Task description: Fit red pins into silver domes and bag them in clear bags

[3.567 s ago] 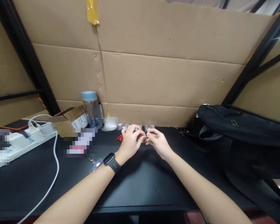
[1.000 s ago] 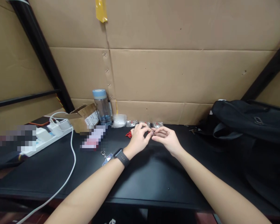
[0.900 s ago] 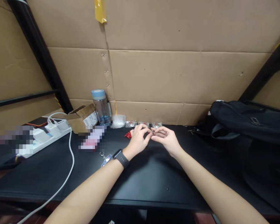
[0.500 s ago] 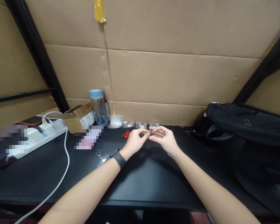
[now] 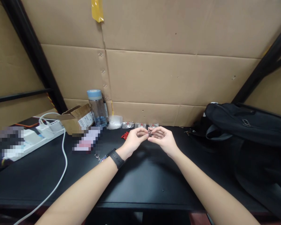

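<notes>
I see a blue-lidded bottle (image 5: 97,110) standing beside an opened carton (image 5: 71,122). One black bag (image 5: 253,131) lies at the right.

With twelve at its far edge, the black table (image 5: 140,187) carried three clear packets (image 5: 140,125) in a row at twelve. Just short of them sat a plastic bundle (image 5: 114,122); at eleven the bottle (image 5: 97,109) stood upright beside an open box (image 5: 71,124). A red heap (image 5: 125,135) lay at eleven too, nearer the middle. Toward ten I saw a flat thing (image 5: 86,142), blurred out, a partly hidden keychain (image 5: 97,157) and, farther out, a power strip (image 5: 41,140), a white cable (image 5: 66,161) curving past nine. Small metal bits (image 5: 187,132) lay at one, a black bag (image 5: 243,128) at two.
</notes>
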`<control>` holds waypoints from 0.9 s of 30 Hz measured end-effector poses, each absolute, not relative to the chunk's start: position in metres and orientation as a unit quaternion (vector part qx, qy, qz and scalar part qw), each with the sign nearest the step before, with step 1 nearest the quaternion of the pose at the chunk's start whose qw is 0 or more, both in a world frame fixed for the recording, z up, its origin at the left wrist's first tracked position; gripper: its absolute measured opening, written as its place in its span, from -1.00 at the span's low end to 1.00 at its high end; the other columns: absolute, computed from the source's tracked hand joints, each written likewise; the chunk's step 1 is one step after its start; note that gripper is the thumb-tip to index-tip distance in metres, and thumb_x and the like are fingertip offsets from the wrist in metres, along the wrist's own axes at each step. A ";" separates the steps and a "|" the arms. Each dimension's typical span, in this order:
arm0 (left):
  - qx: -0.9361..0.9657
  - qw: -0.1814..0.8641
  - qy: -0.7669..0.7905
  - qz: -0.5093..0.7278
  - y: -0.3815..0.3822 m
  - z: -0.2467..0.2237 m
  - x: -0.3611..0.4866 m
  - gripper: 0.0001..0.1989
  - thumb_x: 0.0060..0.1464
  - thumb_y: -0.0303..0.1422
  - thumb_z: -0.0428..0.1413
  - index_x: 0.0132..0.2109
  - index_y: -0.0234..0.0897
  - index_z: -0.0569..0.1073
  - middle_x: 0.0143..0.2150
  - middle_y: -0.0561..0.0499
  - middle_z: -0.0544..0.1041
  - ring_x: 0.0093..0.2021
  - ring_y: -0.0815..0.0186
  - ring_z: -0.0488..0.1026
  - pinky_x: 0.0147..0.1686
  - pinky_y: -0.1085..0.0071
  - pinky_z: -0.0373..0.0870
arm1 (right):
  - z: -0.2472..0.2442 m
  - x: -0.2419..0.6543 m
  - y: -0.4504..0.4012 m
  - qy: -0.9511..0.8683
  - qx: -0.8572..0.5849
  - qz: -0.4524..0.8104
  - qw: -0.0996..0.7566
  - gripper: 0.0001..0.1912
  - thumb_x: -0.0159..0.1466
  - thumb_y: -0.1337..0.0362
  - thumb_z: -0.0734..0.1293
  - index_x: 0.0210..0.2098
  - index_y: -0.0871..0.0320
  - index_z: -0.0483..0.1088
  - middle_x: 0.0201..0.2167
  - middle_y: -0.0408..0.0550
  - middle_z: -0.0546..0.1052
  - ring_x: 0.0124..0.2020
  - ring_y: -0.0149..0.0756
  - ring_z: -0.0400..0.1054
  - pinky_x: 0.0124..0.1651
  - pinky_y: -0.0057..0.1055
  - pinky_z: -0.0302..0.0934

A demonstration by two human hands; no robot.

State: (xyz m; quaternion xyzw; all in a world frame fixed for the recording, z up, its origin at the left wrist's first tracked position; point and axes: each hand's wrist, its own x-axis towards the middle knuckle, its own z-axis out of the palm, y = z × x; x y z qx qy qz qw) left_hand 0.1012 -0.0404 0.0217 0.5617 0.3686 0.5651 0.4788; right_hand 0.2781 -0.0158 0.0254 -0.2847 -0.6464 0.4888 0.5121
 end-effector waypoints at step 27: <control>0.671 0.300 0.406 0.543 -0.038 0.019 0.097 -0.82 0.14 -0.28 0.20 -0.17 -0.27 0.60 -0.15 -0.08 0.64 -0.13 0.19 0.56 -0.03 0.31 0.43 | 0.030 0.281 -0.018 -0.625 -0.273 0.520 0.514 -0.57 -0.06 0.25 0.62 -0.26 0.12 0.43 0.00 0.05 0.59 -0.02 -0.07 0.54 0.14 -0.08 0.40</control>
